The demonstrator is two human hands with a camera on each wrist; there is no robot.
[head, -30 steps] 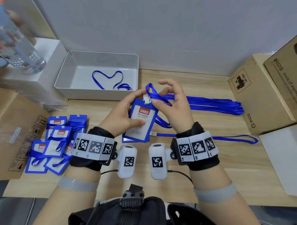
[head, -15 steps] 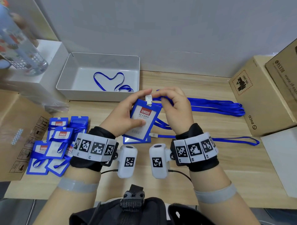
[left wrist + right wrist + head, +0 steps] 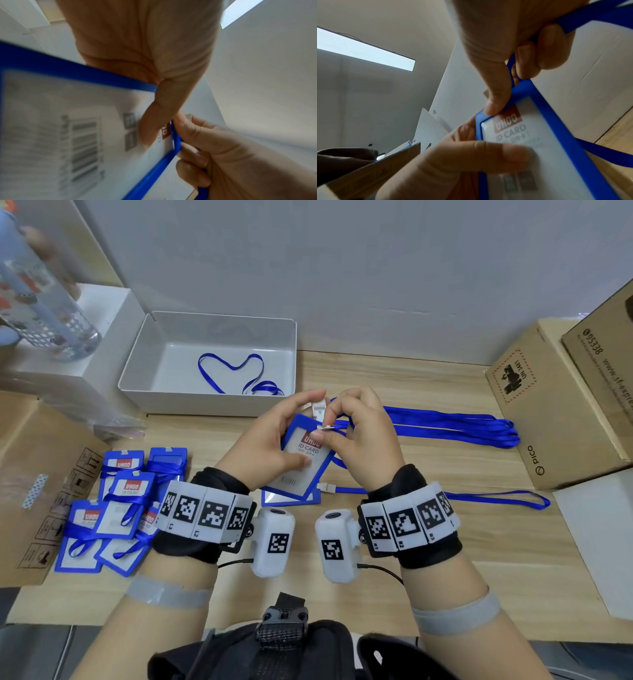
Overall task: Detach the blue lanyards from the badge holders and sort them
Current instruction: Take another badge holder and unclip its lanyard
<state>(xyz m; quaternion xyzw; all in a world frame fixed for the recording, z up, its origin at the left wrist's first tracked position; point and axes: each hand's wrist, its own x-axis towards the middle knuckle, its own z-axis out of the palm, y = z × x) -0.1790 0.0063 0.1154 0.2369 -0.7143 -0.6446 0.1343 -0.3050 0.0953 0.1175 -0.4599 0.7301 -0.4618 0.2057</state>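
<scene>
My left hand (image 3: 274, 440) grips a blue badge holder (image 3: 303, 470) with a UHOO ID card, thumb on its face, and holds it above the table. My right hand (image 3: 337, 419) pinches the clip (image 3: 324, 426) of its blue lanyard (image 3: 342, 463) at the holder's top edge. In the right wrist view the strap (image 3: 607, 155) runs through the curled fingers (image 3: 551, 54) beside the holder (image 3: 539, 148). The left wrist view shows the card's barcode end (image 3: 68, 135). A grey tray (image 3: 219, 405) holds one lanyard (image 3: 233, 371). Several lanyards (image 3: 462, 428) lie at the right.
A pile of badge holders (image 3: 120, 508) wrapped in their lanyards lies at the left. Another holder (image 3: 291, 499) and a loose lanyard (image 3: 496, 496) lie under my hands. Cardboard boxes (image 3: 565, 405) stand at the right, one (image 3: 34, 474) at the left, a bottle (image 3: 44, 302) behind.
My right hand has lowered from holding the raised strap loop, and its thumb and forefinger now pinch the clip at the holder's top. The left hand has tilted the holder slightly.
</scene>
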